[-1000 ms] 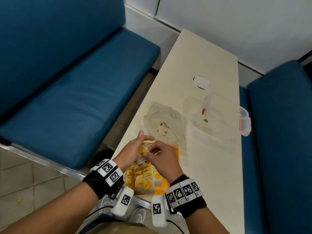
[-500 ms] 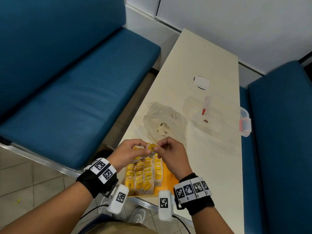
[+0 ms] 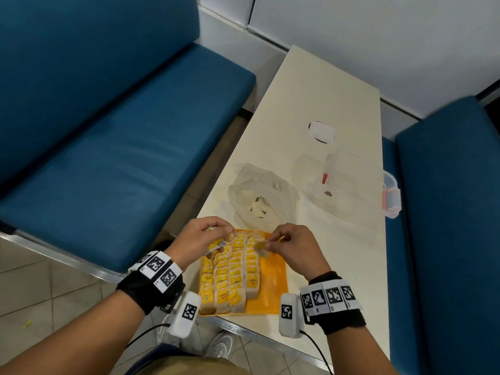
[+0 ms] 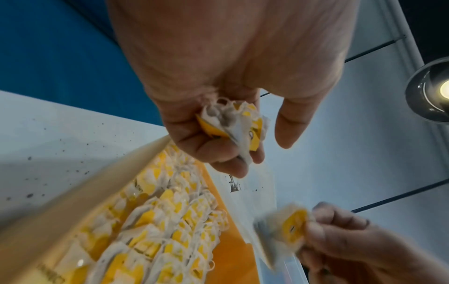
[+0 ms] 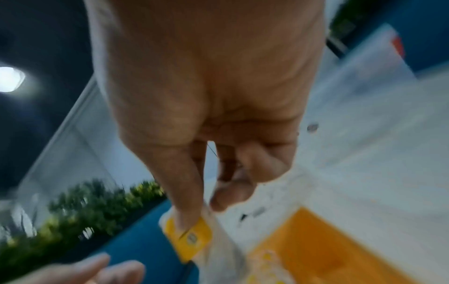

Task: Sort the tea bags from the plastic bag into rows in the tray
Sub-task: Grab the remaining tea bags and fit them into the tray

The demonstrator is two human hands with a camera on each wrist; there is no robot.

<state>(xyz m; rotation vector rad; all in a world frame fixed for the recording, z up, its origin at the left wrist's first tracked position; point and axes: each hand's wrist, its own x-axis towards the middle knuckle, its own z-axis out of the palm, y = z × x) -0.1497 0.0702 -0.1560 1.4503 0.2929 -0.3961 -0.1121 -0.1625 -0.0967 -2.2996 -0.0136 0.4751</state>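
Note:
An orange tray (image 3: 273,277) lies at the table's near edge, with rows of white tea bags (image 3: 232,274) with yellow tags filling its left part. My left hand (image 3: 205,239) hovers over the tray's far left corner and grips a small bunch of tea bags (image 4: 233,124) in curled fingers. My right hand (image 3: 286,246) is over the tray's far middle and pinches a single tea bag (image 5: 192,236) by its yellow tag between thumb and forefinger. The crumpled clear plastic bag (image 3: 259,198) lies just beyond the tray.
A clear plastic box (image 3: 351,190) with a pink clasp stands at the table's right edge, beyond the bag. A small white-and-black object (image 3: 321,132) lies farther back. Blue benches (image 3: 121,147) flank the narrow table (image 3: 324,85) on both sides.
My hands were together over the tray's far end with the tea bags between them. They have drawn apart: the left keeps the bunch, the right has pulled one bag off to the right.

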